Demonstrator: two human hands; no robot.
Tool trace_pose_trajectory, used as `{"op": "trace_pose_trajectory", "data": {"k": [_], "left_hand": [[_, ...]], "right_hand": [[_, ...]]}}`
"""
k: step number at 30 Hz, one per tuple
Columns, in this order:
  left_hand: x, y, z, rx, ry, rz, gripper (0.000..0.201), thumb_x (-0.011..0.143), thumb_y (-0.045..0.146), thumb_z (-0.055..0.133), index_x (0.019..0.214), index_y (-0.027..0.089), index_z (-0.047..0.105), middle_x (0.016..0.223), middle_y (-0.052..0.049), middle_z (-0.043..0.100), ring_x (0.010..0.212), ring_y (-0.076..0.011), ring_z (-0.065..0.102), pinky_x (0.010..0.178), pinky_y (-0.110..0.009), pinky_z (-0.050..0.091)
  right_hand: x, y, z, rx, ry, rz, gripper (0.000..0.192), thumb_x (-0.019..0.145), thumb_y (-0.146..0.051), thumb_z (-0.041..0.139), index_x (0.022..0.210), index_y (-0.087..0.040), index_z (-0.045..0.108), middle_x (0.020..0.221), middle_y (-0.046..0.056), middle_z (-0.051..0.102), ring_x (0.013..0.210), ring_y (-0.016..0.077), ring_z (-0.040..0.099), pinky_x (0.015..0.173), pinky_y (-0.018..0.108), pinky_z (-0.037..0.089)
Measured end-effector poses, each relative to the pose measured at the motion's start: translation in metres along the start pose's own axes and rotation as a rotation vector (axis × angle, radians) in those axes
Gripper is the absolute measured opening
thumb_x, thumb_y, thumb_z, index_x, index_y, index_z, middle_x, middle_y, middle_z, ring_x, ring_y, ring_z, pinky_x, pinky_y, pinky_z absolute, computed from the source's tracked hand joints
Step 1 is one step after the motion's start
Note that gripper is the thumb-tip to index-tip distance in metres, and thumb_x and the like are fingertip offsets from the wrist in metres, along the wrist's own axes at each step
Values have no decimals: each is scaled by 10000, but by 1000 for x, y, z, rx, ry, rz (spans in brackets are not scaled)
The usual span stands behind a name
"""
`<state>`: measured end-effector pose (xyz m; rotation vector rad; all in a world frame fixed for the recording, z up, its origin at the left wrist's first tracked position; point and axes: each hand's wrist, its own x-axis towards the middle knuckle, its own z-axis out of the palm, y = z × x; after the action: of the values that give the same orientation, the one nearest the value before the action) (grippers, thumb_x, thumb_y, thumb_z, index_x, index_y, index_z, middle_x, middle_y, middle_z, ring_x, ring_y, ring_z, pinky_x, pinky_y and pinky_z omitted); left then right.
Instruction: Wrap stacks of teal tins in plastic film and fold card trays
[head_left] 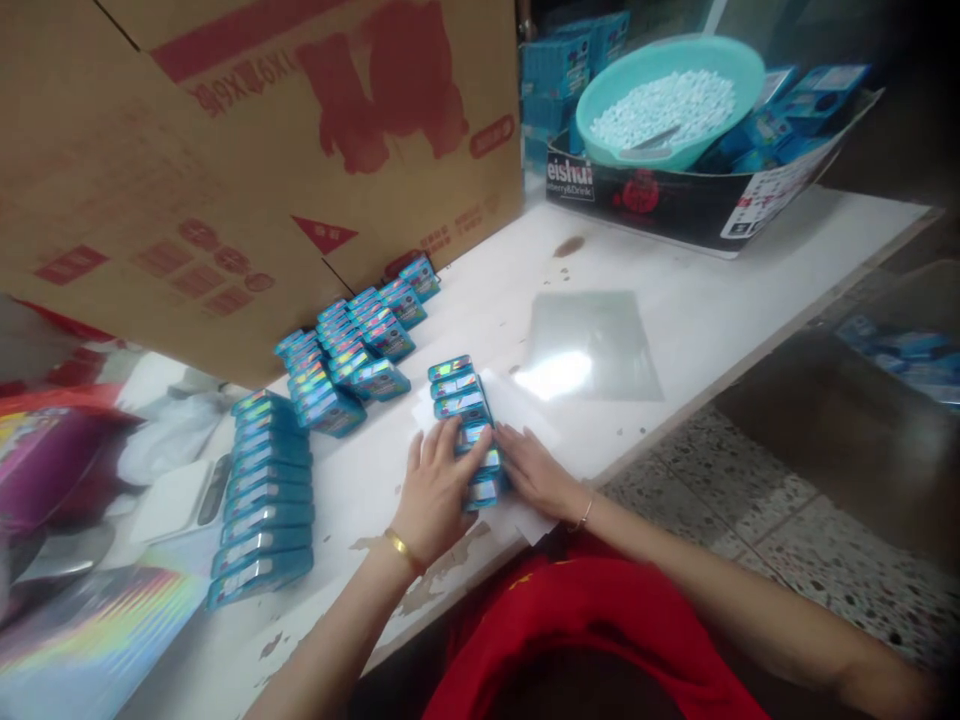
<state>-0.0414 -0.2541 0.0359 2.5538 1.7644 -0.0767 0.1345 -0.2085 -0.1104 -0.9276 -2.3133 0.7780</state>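
A short row of small blue boxes [459,385] stands on white paper [517,400] in front of me, their narrow sides up. Over the near part of this row lies my left hand [439,480], its fingers along the left side and its thumb across the tops, gripping the boxes. My right hand [534,475] rests against the right side of the same row, fingers stretched out and close together. The boxes under the left hand are partly hidden.
A long row of blue boxes [266,500] and more rows [352,350] stand left, before a big carton [247,180]. A white scale [176,500] lies beyond. At the back right, a turquoise bowl [600,100] of white pellets sits on a black tray [645,205]. A glossy sheet [600,325] lies right.
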Motion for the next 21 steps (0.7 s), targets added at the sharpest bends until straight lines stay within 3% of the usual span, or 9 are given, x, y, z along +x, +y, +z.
{"op": "trace_pose_trajectory", "data": {"k": [3,6,11,14,16,18,21], "left_hand": [[6,-10,3,14,-55,54,956,681,417,691,1473,231,189,1549,-163,72,1408,-399,66,1100,-600,109],[11,-11,11,18,-114,47,996,713,514,635,1482,141,125,1541,-191,103,1415,-380,68,1102,-613,58],[21,14,22,73,-39,-85,1054,659,579,653,1464,74,197,1534,-182,146,1412,-397,21,1122,-581,-37],[21,13,31,34,1,-87,1045,687,622,607,1470,80,176,1536,-179,135,1414,-387,45,1117,-590,-30],[19,4,37,-1,33,-76,1069,690,666,581,1473,78,153,1531,-200,131,1411,-392,66,1105,-611,-14],[16,-3,39,-39,72,-47,1105,672,714,570,1477,91,139,1526,-220,129,1405,-414,67,1078,-653,-10],[12,0,31,-110,190,19,1047,716,683,565,1484,134,110,1527,-220,129,1404,-419,45,1056,-686,18]], "right_hand": [[0,0,0,-8,20,-21,547,970,-297,281,1488,-207,130,1511,116,261,1400,232,221,1127,537,195],[0,0,-3,-7,31,-27,596,958,-271,288,1495,-203,39,1511,120,259,1398,236,225,1125,544,194],[-1,-2,-4,23,-22,-47,626,931,-227,286,1495,-226,14,1519,101,245,1404,252,203,1114,569,181],[-3,-5,-8,33,-26,-57,615,942,-229,272,1494,-207,-1,1511,109,263,1400,240,214,1115,549,193],[0,-2,-20,-4,5,-72,572,955,-241,262,1490,-201,66,1500,104,289,1393,235,228,1115,526,203],[7,11,-41,-91,101,-51,481,962,-276,282,1435,-192,267,1431,109,395,1344,243,307,1092,488,252],[23,53,-87,-302,256,93,345,929,-388,409,1166,-173,539,1160,132,565,1126,277,465,947,435,371]]}}
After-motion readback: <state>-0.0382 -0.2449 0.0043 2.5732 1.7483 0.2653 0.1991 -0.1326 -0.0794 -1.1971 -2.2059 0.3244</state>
